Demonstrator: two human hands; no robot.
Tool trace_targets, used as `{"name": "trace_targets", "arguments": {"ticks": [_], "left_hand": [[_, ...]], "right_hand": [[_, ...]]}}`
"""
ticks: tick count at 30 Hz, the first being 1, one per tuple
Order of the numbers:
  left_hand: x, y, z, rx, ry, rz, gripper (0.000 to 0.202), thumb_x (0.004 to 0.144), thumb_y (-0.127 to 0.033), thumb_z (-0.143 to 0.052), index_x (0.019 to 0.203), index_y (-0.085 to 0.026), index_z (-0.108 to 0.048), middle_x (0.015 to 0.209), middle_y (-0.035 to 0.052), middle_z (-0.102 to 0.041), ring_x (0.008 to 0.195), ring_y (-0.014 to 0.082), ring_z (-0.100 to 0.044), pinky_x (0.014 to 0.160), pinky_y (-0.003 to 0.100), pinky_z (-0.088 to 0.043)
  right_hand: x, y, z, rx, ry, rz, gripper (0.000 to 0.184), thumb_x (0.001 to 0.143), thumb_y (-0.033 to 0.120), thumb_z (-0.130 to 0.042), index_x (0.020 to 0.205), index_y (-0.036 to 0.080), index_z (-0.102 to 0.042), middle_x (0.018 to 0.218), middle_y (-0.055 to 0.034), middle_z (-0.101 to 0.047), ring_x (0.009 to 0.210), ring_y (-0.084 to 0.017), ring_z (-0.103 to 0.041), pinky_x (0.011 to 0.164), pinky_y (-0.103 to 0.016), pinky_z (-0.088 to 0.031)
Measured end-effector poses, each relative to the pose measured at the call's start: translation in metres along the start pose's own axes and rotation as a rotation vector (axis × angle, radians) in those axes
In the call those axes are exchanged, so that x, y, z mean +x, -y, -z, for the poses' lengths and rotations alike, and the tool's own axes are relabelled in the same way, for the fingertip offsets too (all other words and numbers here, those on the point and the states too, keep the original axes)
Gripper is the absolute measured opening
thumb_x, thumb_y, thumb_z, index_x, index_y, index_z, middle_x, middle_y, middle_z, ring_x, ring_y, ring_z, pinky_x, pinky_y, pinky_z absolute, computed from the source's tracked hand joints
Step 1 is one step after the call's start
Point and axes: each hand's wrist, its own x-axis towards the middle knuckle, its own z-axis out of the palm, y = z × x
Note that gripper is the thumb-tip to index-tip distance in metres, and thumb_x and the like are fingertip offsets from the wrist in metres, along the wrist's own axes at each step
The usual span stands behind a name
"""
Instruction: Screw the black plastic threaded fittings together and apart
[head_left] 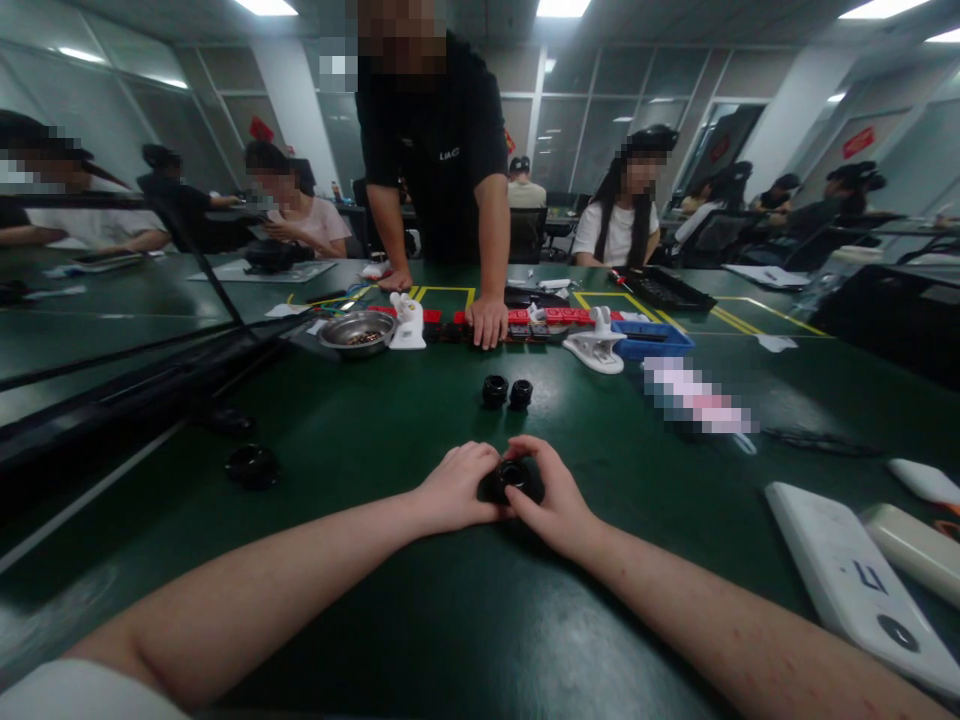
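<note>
Both hands meet around a black round fitting (516, 478) with a hole through its middle, just above or on the green table. My left hand (459, 487) grips it from the left, its fingertips partly hidden behind it. On the other side, my right hand (553, 498) curls its thumb and fingers around the fitting. Two smaller black ribbed fittings, a larger one (495, 391) and a smaller one (521, 394), stand upright just beyond my hands. Another black piece (253, 466) lies on the table to the left.
At the back stand a metal bowl (358, 333) with small parts, two white clips (407, 322), red blocks (559, 316) and a blue tray (654, 339). A person (435, 150) leans on the table opposite. White devices (855, 570) lie right; a black frame (127, 380) crosses the left.
</note>
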Motion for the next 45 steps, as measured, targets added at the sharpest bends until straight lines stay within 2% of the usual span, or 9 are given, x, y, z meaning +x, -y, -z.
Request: {"name": "trace_targets", "arguments": {"ticks": [4, 8, 12, 17, 24, 28, 32, 39, 45], "left_hand": [[-0.0001, 0.0013, -0.0017, 0.012, -0.017, -0.011, 0.038, 0.066, -0.045, -0.061, 0.091, -0.018, -0.052, 0.096, 0.0043, -0.052, 0.088, 0.0221, -0.047, 0.078, 0.036, -0.039], [-0.0001, 0.0022, -0.0036, 0.035, -0.022, -0.012, 0.036, 0.066, -0.046, -0.061, 0.088, -0.018, -0.053, 0.095, 0.0041, -0.052, 0.087, 0.0217, -0.047, 0.076, 0.035, -0.04], [-0.0005, 0.002, -0.0039, 0.037, -0.024, -0.012, 0.034, 0.066, -0.044, -0.061, 0.086, -0.018, -0.053, 0.094, 0.0039, -0.052, 0.086, 0.0214, -0.047, 0.076, 0.035, -0.04], [-0.0005, 0.0026, -0.0039, 0.03, -0.024, -0.01, 0.039, 0.065, -0.045, -0.062, 0.091, -0.018, -0.052, 0.095, 0.0043, -0.053, 0.087, 0.0217, -0.047, 0.077, 0.036, -0.039], [-0.0008, 0.002, -0.0035, 0.031, -0.027, -0.015, 0.036, 0.066, -0.046, -0.06, 0.087, -0.018, -0.052, 0.095, 0.0036, -0.052, 0.086, 0.0214, -0.047, 0.076, 0.035, -0.039], [-0.001, 0.0007, -0.0018, 0.013, -0.014, -0.005, 0.035, 0.066, -0.045, -0.061, 0.087, -0.018, -0.053, 0.095, 0.0037, -0.052, 0.086, 0.0215, -0.047, 0.076, 0.035, -0.039], [-0.0008, 0.0012, -0.0017, 0.011, -0.021, -0.011, 0.039, 0.066, -0.045, -0.061, 0.092, -0.018, -0.052, 0.095, 0.0041, -0.053, 0.086, 0.0218, -0.047, 0.077, 0.036, -0.039], [0.0002, 0.0036, -0.0053, 0.028, -0.03, -0.012, 0.035, 0.064, -0.045, -0.062, 0.086, -0.018, -0.052, 0.094, 0.0038, -0.052, 0.086, 0.0214, -0.047, 0.075, 0.034, -0.039], [-0.0006, 0.0012, -0.0018, 0.011, -0.019, -0.002, 0.039, 0.065, -0.045, -0.062, 0.091, -0.018, -0.052, 0.094, 0.0041, -0.052, 0.086, 0.0219, -0.047, 0.076, 0.036, -0.039]], "right_hand": [[-0.0012, 0.0012, 0.0013, -0.003, -0.031, 0.02, 0.05, 0.069, 0.016, -0.052, 0.115, 0.019, -0.034, 0.108, -0.0088, -0.047, 0.102, -0.022, -0.045, 0.09, -0.042, -0.037], [-0.0006, -0.0009, -0.0008, -0.082, -0.115, -0.026, 0.05, 0.068, 0.025, -0.059, 0.113, 0.019, -0.037, 0.101, -0.0082, -0.048, 0.095, -0.023, -0.047, 0.085, -0.042, -0.04], [-0.0002, -0.0011, -0.0027, -0.089, -0.079, -0.047, 0.047, 0.068, 0.023, -0.059, 0.109, 0.019, -0.039, 0.093, -0.0065, -0.051, 0.089, -0.022, -0.05, 0.081, -0.042, -0.042], [-0.0017, 0.003, 0.0, 0.003, -0.006, 0.044, 0.049, 0.069, 0.013, -0.049, 0.115, 0.02, -0.035, 0.104, -0.0081, -0.05, 0.099, -0.021, -0.048, 0.089, -0.042, -0.039], [-0.0008, 0.0004, -0.001, -0.096, -0.109, -0.02, 0.05, 0.068, 0.024, -0.06, 0.112, 0.02, -0.038, 0.098, -0.0072, -0.05, 0.093, -0.023, -0.049, 0.083, -0.043, -0.041], [-0.0007, -0.0005, -0.0024, -0.079, -0.061, -0.029, 0.045, 0.068, 0.021, -0.058, 0.109, 0.021, -0.04, 0.092, -0.0054, -0.051, 0.087, -0.021, -0.051, 0.08, -0.04, -0.044], [-0.0012, 0.0018, -0.0004, -0.009, -0.02, 0.031, 0.045, 0.068, 0.015, -0.051, 0.111, 0.02, -0.037, 0.101, -0.0072, -0.05, 0.095, -0.021, -0.05, 0.086, -0.04, -0.041], [0.0002, 0.0012, -0.0001, -0.105, -0.123, -0.029, 0.048, 0.067, 0.027, -0.061, 0.109, 0.018, -0.039, 0.095, -0.0076, -0.05, 0.09, -0.023, -0.049, 0.081, -0.042, -0.042], [-0.0013, 0.0033, 0.0004, -0.001, -0.032, 0.018, 0.045, 0.069, 0.015, -0.049, 0.112, 0.02, -0.037, 0.1, -0.0073, -0.051, 0.095, -0.021, -0.05, 0.086, -0.041, -0.04]]}}
